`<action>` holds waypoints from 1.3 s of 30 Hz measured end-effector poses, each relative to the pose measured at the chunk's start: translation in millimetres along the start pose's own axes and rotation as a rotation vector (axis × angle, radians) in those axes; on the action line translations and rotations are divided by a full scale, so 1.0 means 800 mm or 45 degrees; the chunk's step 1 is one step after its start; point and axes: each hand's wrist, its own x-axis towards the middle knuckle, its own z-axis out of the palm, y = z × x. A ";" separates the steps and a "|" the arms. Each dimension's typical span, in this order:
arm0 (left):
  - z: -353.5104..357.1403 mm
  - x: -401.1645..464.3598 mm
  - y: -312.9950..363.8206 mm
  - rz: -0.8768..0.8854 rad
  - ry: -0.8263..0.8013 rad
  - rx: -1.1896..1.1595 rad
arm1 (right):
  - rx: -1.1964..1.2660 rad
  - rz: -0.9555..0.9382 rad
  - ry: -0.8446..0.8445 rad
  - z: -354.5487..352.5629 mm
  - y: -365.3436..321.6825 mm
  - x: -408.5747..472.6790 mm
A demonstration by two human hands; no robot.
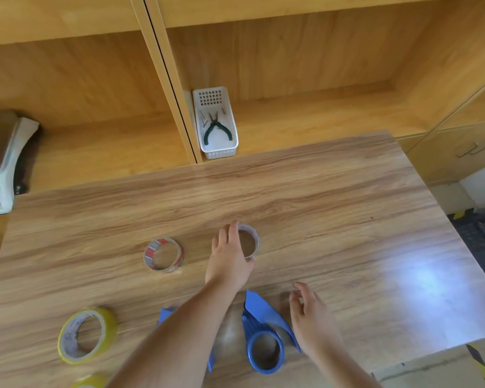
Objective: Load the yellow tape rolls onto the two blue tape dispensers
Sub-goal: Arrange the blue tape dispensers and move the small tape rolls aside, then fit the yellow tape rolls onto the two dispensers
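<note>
**A:** On the wooden table, how many rolls and dispensers do you have?

**B:** You have two yellow tape rolls: one whole roll well left of the blue dispenser, tipped up on its edge with its hole facing you, and a second cut off by the lower frame edge. Two near-empty cores lie flat beyond the dispenser: a red-printed one and a pale one. Two blue dispensers: the clear one's long axis runs away from you, ring end nearest, and the other dispenser is mostly hidden under your left arm.

**A:** And your hands?

**B:** Your left hand curls round the pale core, pinching its rim. Your right hand hovers just right of the dispenser, fingers loose, holding nothing.
</note>
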 end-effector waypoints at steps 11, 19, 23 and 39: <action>0.002 -0.003 -0.006 -0.026 -0.005 -0.058 | 0.081 0.023 -0.020 -0.009 0.000 -0.018; -0.037 -0.048 -0.018 0.030 0.096 -0.080 | 0.045 -0.032 0.016 -0.010 -0.030 -0.037; -0.069 -0.092 -0.049 -0.082 0.192 -0.154 | -0.028 -0.173 0.073 -0.002 -0.069 -0.060; -0.133 -0.230 -0.263 -0.612 0.395 -0.088 | -0.094 -0.403 -0.169 0.127 -0.128 -0.130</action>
